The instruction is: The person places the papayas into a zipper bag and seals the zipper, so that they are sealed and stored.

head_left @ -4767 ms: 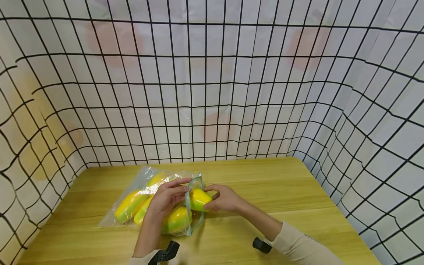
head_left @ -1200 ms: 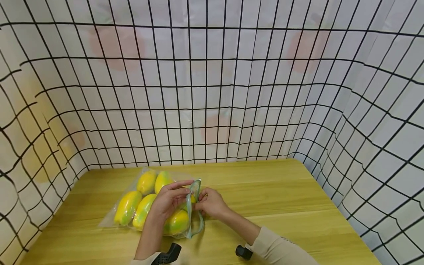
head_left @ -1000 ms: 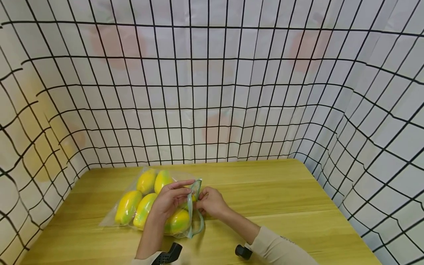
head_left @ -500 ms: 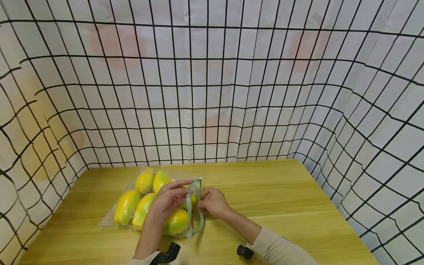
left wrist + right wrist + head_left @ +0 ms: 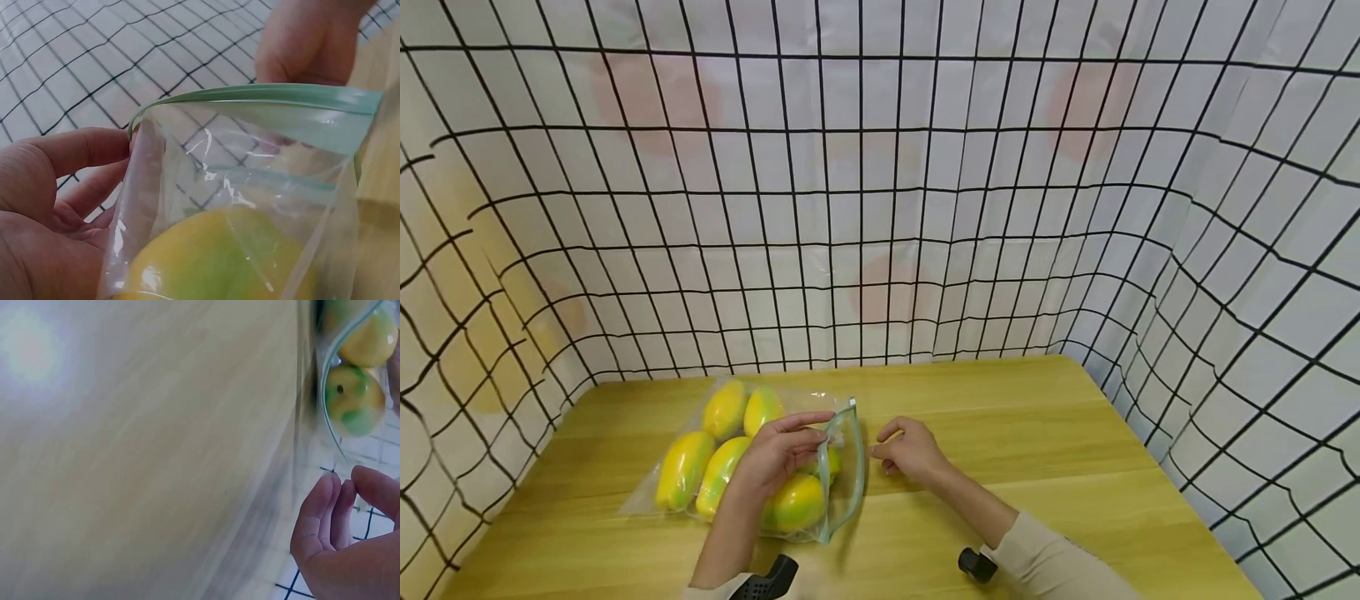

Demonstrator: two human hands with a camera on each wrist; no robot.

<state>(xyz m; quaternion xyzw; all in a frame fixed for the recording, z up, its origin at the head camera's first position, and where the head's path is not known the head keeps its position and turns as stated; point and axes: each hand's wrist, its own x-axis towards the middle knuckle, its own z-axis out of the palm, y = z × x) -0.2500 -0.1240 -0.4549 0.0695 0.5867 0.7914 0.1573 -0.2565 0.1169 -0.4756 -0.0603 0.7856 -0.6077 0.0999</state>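
Observation:
A clear zip bag (image 5: 859,492) with a pale green zip strip lies on the table, its mouth facing right and standing apart. Several yellow-green mangoes (image 5: 685,471) are inside it; one mango (image 5: 206,262) sits near the mouth in the left wrist view. My left hand (image 5: 778,454) lies over the bag and pinches the mouth's edge with its fingertips. Just right of the mouth is my right hand (image 5: 913,450), its fingers loosely bent. In the right wrist view, thumb and fingertips (image 5: 322,487) come close together beside the rim, with nothing visible between them.
The wooden table (image 5: 1037,442) stretches right of the bag. A black wire grid (image 5: 865,217) over a white backing stands along the back and both sides. Small black devices (image 5: 976,565) sit at my wrists.
My right hand holds a mango at the bag's mouth in the oldest frame, then works within the mouth. Now it has drawn back to the right without the mango, and the mouth bows wider.

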